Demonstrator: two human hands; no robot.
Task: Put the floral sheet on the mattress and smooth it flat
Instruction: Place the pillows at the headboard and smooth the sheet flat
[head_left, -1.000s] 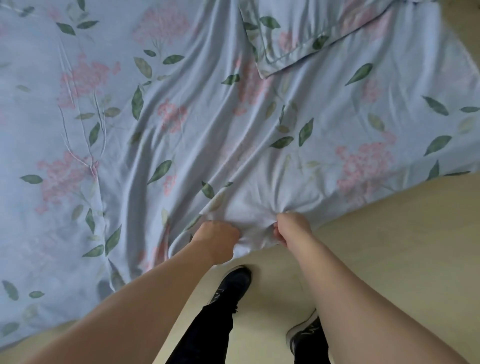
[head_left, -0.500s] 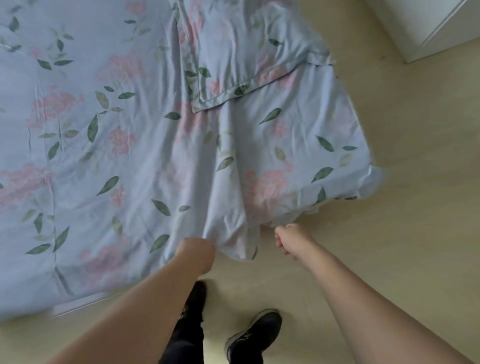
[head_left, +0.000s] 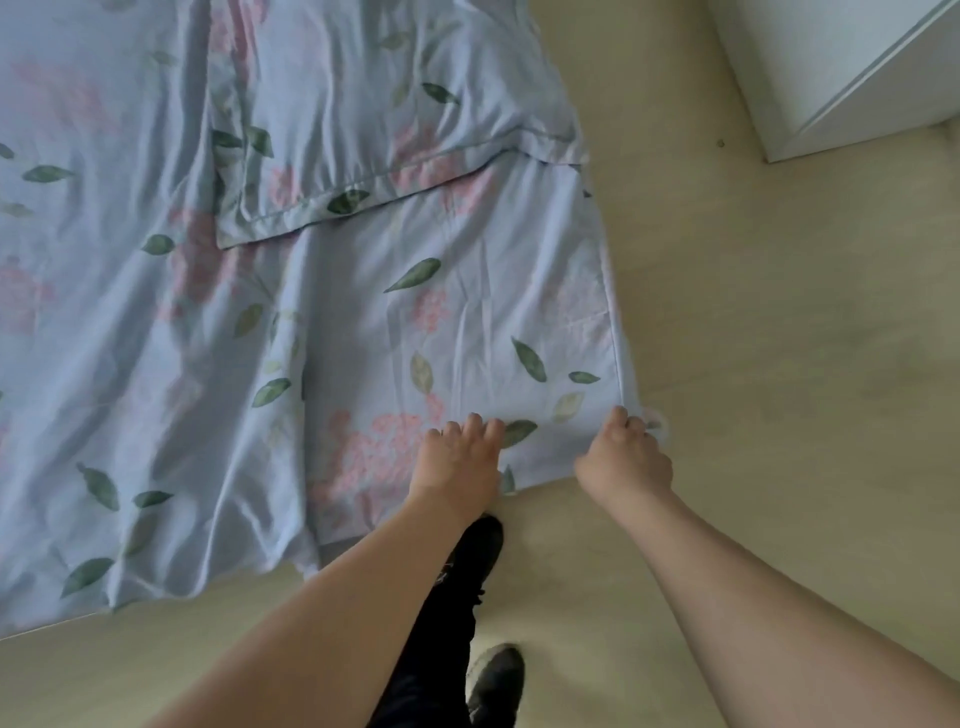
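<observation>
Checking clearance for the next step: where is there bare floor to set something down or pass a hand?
Bare floor runs from the floral sheet edge to the white cabinet, widest there. Another strip lies below the sheet's near edge at lower left. It is crowded at the corner: left hand lies on the sheet, right hand grips its corner, shoes just below.

Home bedroom. Bed with pale blue floral sheet (head_left: 363, 322) and matching pillow (head_left: 374, 114) fills the left; light wood-look floor (head_left: 753, 364) on the right; white cabinet or wardrobe base (head_left: 841, 78) at far right.
</observation>
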